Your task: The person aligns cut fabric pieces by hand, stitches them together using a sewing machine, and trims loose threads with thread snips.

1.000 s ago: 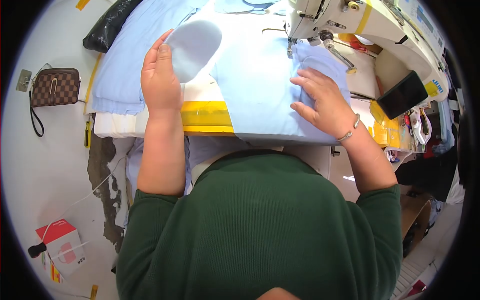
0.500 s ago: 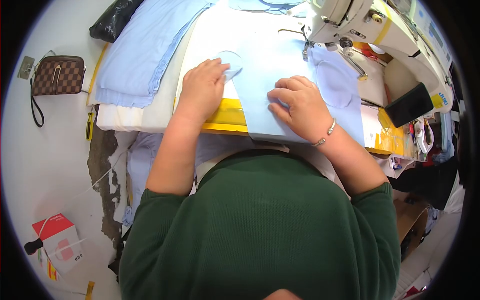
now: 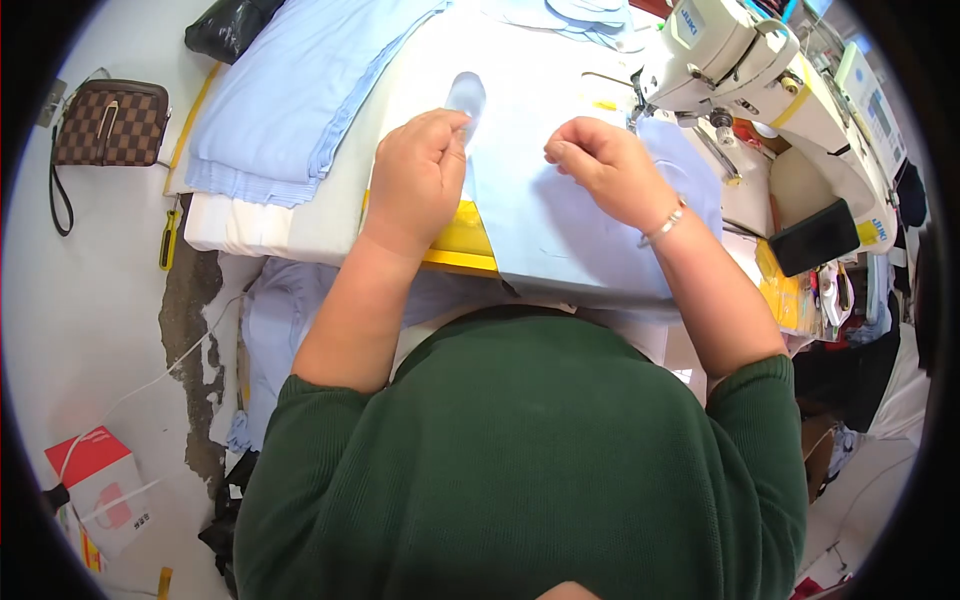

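Observation:
My left hand (image 3: 418, 178) pinches a small rounded piece of light blue fabric (image 3: 467, 94) by its lower end, and the piece stands up from the fingertips. A larger light blue fabric panel (image 3: 560, 245) lies over the table's front edge, partly under the sewing machine (image 3: 715, 65). Above that panel hovers my right hand (image 3: 615, 175), its fingers curled and thumb pressed to the forefinger. I cannot tell whether anything thin is in that pinch. A rounded outline shows on the panel, partly behind the right hand.
Stacked light blue fabric (image 3: 285, 100) lies on the table's left side, with more rounded pieces (image 3: 575, 18) at the back. A black phone (image 3: 815, 238) leans by the machine. A checkered pouch (image 3: 112, 122) and a yellow-handled tool (image 3: 169, 240) are at the left.
My left hand has raised the small fabric piece, turning it edgewise. My right hand has lifted off the panel, its fingers drawing into a pinch. The camera view has shifted slightly.

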`<state>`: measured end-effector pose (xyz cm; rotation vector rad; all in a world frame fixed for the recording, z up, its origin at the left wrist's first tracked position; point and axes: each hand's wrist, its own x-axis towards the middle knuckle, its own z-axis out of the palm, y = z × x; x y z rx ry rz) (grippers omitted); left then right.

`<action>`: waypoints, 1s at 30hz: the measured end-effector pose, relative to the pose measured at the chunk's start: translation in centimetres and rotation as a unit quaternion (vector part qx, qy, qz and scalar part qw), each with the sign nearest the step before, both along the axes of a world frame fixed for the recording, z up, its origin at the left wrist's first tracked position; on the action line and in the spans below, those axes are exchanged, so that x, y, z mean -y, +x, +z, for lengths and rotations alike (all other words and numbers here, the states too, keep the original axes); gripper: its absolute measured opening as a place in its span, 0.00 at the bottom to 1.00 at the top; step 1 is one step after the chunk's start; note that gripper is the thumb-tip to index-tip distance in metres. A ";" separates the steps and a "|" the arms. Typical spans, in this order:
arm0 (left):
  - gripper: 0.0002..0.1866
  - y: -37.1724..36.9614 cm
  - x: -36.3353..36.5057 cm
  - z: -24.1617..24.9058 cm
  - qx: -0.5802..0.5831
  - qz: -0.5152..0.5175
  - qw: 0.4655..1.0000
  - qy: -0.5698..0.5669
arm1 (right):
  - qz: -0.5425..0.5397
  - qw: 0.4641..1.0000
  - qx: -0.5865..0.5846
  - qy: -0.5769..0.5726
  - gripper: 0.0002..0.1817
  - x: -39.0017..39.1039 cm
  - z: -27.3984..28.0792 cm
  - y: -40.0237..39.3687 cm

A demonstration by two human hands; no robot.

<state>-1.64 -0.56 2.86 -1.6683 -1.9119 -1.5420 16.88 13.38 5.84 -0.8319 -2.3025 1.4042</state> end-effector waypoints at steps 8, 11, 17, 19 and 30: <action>0.06 -0.2 0.0 -0.9 -0.117 -0.028 0.978 -0.169 | 0.023 0.984 0.004 0.174 0.13 -3.1 -0.7 -2.7; 0.07 -0.1 0.5 -0.6 -0.129 -0.025 0.976 -0.173 | 0.032 0.954 0.018 0.298 0.07 1.0 1.1 2.8; 0.12 0.0 -0.8 0.1 -0.190 -0.037 0.959 -0.206 | -0.053 0.936 0.092 0.336 0.05 -1.1 -1.8 12.1; 0.12 -0.3 -2.2 1.8 -0.181 -0.057 0.942 -0.275 | -0.052 0.936 0.079 0.340 0.05 -2.1 -2.1 12.5; 0.11 -1.9 -9.0 2.3 -0.130 -0.030 0.936 -0.326 | -0.060 0.930 0.028 0.362 0.03 -6.9 -2.9 11.3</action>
